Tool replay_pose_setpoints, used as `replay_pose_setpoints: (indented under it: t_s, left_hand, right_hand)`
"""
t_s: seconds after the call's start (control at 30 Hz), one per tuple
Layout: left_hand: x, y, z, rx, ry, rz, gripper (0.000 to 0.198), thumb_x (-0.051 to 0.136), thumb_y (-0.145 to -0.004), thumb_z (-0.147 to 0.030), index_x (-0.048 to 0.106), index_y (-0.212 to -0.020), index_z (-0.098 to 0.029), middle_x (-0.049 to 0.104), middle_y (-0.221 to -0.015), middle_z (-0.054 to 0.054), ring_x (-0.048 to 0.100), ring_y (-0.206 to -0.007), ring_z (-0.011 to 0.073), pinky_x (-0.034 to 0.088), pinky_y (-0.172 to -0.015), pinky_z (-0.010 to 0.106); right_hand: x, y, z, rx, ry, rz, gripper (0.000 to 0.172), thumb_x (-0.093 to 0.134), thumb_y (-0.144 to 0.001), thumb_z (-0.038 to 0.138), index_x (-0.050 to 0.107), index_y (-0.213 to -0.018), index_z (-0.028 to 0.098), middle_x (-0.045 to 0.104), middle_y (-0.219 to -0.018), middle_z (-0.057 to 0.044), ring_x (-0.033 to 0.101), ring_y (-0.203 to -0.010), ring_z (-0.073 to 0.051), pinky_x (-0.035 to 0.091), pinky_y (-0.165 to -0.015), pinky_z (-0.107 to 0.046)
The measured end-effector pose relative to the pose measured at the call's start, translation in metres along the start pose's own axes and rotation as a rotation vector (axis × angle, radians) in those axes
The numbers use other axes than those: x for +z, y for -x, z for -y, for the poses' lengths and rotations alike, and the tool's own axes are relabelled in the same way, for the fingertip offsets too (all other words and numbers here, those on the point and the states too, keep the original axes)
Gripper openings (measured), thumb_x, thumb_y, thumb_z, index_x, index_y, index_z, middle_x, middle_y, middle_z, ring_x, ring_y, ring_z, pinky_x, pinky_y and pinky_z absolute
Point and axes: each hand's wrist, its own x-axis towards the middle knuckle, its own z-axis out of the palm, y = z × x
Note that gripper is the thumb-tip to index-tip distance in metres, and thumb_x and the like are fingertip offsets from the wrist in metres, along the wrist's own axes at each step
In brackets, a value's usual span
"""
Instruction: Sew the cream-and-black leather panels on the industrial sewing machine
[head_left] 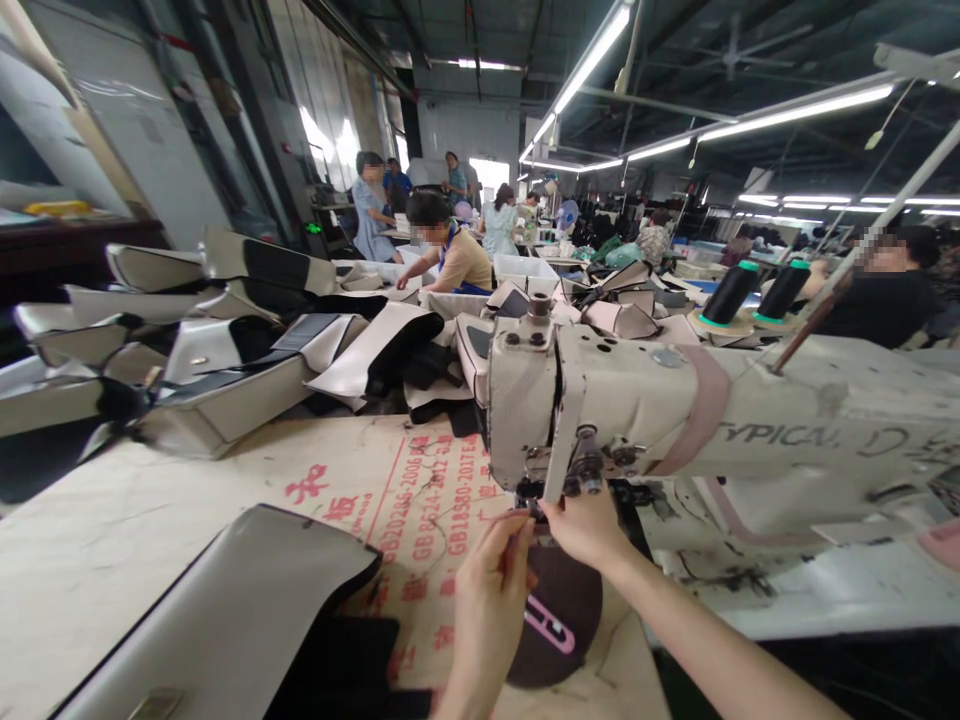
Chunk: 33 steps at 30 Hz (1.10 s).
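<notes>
Both my hands reach up to the needle area under the head of a beige sewing machine (675, 410). My left hand (491, 590) has its fingers pinched together close below the needle, on something too small to make out. My right hand (585, 525) is closed too, fingertips at the needle bar, touching the left fingertips. Below them lies a dark round piece with a pink mark (559, 620). A grey-and-black leather cover (232, 620) lies on the table to the left of my left hand.
The table top is brown cardboard with red print (405, 490). Several stacked leather covers (217, 350) pile up at the back left. Two black thread cones (731, 292) stand behind the machine. Other people work at tables farther back, one close at the right (885, 290).
</notes>
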Motion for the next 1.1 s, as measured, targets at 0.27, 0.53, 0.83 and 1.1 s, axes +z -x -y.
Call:
replay_pose_setpoints:
  t_s: [0.27, 0.53, 0.83, 1.1]
  left_hand:
    - [0.009, 0.009, -0.015, 0.101, -0.855, 0.188, 0.03, 0.031, -0.087, -0.01, 0.057, -0.097, -0.021, 0.046, -0.137, 0.006, 0.066, -0.064, 0.0156, 0.043, -0.047, 0.023]
    - [0.004, 0.001, -0.02, 0.116, -0.956, 0.291, 0.038, 0.03, -0.081, -0.004, 0.055, -0.104, -0.021, 0.042, -0.139, 0.007, 0.067, -0.063, 0.0174, 0.047, -0.047, 0.026]
    - [-0.001, 0.003, -0.015, 0.049, -0.647, 0.181, 0.033, 0.034, -0.089, -0.019, 0.052, -0.116, -0.023, 0.06, -0.121, 0.009, 0.068, -0.071, 0.0194, 0.05, -0.057, 0.026]
    - [-0.013, 0.021, -0.006, -0.359, 0.524, -0.048, 0.028, 0.058, -0.079, -0.04, 0.059, -0.096, -0.017, 0.063, -0.068, -0.002, 0.058, -0.054, 0.0111, 0.048, -0.055, 0.021]
  right_hand:
    - [-0.011, -0.001, 0.004, -0.031, 0.091, 0.025, 0.024, 0.045, -0.083, 0.017, 0.068, -0.089, 0.018, 0.067, -0.095, -0.007, 0.06, -0.091, -0.022, 0.038, -0.085, -0.03]
    - [0.003, -0.001, -0.005, -0.028, 0.097, -0.011, 0.022, 0.047, -0.087, 0.026, 0.066, -0.096, 0.018, 0.066, -0.096, -0.006, 0.058, -0.096, -0.022, 0.036, -0.09, -0.032]
    - [-0.012, 0.007, -0.007, -0.25, 0.13, 0.051, 0.023, 0.043, -0.091, 0.026, 0.065, -0.095, 0.02, 0.064, -0.099, -0.006, 0.057, -0.096, -0.021, 0.038, -0.085, -0.03]
    - [-0.012, 0.014, -0.009, -0.43, 0.128, 0.097, 0.024, 0.04, -0.091, 0.016, 0.063, -0.098, 0.018, 0.064, -0.091, -0.006, 0.058, -0.086, -0.019, 0.041, -0.078, -0.027]
